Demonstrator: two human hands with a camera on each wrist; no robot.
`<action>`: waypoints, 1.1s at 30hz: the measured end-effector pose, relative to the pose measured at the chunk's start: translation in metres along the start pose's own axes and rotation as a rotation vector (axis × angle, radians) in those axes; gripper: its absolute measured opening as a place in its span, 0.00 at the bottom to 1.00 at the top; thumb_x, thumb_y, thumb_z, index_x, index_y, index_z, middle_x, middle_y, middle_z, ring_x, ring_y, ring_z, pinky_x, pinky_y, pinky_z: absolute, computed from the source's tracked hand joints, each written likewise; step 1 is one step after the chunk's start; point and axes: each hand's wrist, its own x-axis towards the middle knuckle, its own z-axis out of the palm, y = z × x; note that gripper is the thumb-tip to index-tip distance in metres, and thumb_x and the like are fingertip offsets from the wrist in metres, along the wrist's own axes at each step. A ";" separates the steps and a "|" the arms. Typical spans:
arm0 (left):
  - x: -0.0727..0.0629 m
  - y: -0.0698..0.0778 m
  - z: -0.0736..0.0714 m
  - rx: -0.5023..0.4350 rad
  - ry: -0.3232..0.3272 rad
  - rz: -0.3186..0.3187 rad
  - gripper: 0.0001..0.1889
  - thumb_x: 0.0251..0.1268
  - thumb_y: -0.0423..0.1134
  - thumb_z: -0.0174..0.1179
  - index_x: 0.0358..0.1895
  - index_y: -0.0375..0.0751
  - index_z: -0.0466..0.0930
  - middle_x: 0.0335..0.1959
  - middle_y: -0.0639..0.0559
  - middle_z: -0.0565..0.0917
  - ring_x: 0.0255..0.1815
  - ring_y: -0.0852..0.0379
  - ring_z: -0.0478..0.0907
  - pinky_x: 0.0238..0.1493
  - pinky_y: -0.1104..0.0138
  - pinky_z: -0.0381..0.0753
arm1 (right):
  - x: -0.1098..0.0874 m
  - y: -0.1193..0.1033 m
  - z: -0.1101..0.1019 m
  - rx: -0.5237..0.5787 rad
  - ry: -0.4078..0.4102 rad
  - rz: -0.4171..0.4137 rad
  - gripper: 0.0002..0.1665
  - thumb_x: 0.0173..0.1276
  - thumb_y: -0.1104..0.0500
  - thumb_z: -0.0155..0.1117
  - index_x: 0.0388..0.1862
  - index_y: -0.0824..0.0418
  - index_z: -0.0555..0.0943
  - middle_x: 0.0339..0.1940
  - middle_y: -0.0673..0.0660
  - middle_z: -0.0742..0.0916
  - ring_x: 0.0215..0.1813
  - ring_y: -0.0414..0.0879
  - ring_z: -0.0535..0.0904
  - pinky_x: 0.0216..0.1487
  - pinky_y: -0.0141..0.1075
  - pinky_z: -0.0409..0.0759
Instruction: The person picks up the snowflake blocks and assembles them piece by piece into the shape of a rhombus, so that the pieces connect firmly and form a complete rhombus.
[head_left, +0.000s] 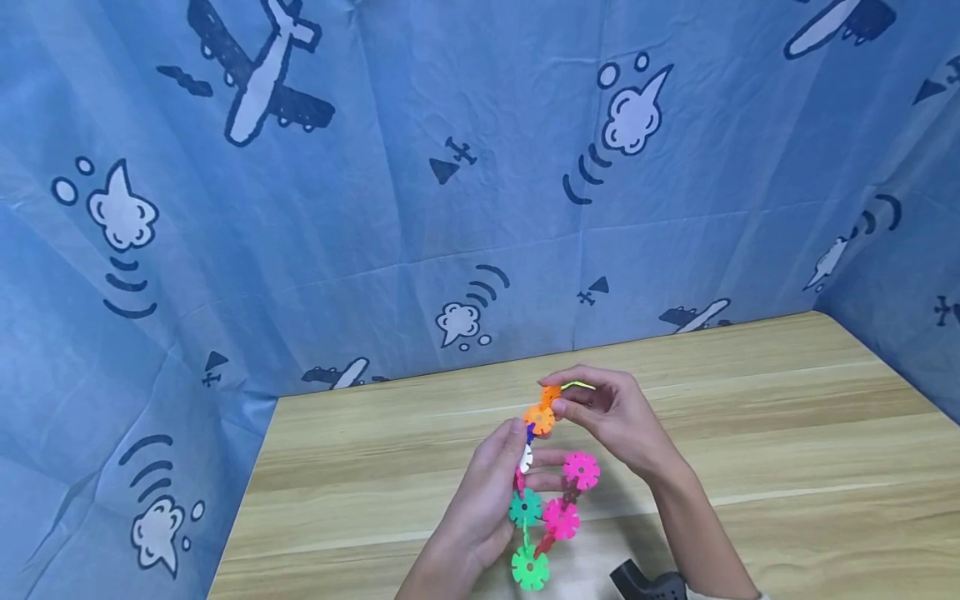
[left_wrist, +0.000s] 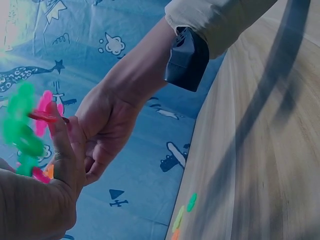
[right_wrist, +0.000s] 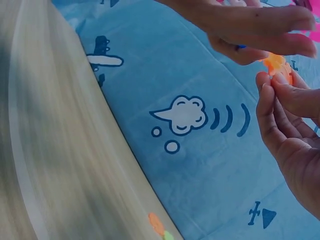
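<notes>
A chain of slotted flower-shaped plastic discs hangs between the hands, with a green disc [head_left: 530, 568] lowest and a pink disc [head_left: 581, 470] at its right end. My left hand [head_left: 483, 492] holds the upper part of the chain near the white disc [head_left: 527, 458], thumb up beside the blue disc [head_left: 531, 432]. Its other fingers reach behind the chain. Thumb and fingertips of my right hand [head_left: 618, 412] pinch the top orange disc [right_wrist: 282, 70], which joins a lighter orange disc [head_left: 539, 419] below. A yellow-green edge [head_left: 579, 384] shows behind the right hand.
Both hands are above a wood-grain table [head_left: 360, 483]. Along its far edge lie a loose green disc [left_wrist: 191, 202], a yellow-green one [left_wrist: 178, 218] and an orange one [right_wrist: 156, 223]. A blue curtain [head_left: 480, 208] stands behind. A black device [left_wrist: 187, 60] sits at the right wrist.
</notes>
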 end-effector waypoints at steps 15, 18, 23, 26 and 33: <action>0.000 0.000 0.001 -0.007 0.011 -0.009 0.26 0.88 0.58 0.45 0.65 0.38 0.74 0.48 0.43 0.91 0.38 0.56 0.90 0.48 0.58 0.94 | 0.000 0.000 0.003 -0.010 -0.007 -0.031 0.24 0.73 0.68 0.71 0.67 0.70 0.82 0.56 0.41 0.91 0.50 0.42 0.92 0.57 0.32 0.89; 0.001 -0.001 0.002 -0.008 0.029 0.008 0.22 0.87 0.56 0.47 0.61 0.40 0.73 0.47 0.43 0.90 0.37 0.55 0.91 0.46 0.64 0.92 | 0.002 0.003 0.000 -0.050 0.005 -0.055 0.27 0.76 0.67 0.68 0.72 0.66 0.80 0.58 0.46 0.91 0.54 0.43 0.91 0.55 0.33 0.89; 0.001 0.000 0.002 -0.021 0.045 0.034 0.17 0.88 0.56 0.48 0.50 0.45 0.70 0.48 0.42 0.91 0.39 0.53 0.92 0.42 0.69 0.89 | 0.003 0.006 -0.007 -0.191 0.077 0.038 0.25 0.79 0.64 0.66 0.73 0.61 0.80 0.59 0.59 0.90 0.58 0.46 0.89 0.54 0.34 0.89; 0.000 0.001 0.001 -0.025 0.054 0.031 0.17 0.87 0.56 0.49 0.53 0.45 0.70 0.51 0.42 0.90 0.42 0.51 0.92 0.44 0.66 0.90 | 0.003 0.007 -0.009 -0.302 0.078 0.123 0.22 0.79 0.64 0.66 0.70 0.62 0.82 0.62 0.63 0.90 0.60 0.53 0.88 0.59 0.41 0.90; 0.001 0.002 -0.001 -0.028 0.066 0.039 0.19 0.88 0.54 0.48 0.59 0.41 0.71 0.53 0.41 0.91 0.42 0.51 0.93 0.46 0.68 0.87 | 0.000 0.020 -0.013 -0.603 -0.013 0.256 0.22 0.76 0.66 0.67 0.66 0.70 0.82 0.64 0.71 0.86 0.63 0.67 0.84 0.60 0.58 0.87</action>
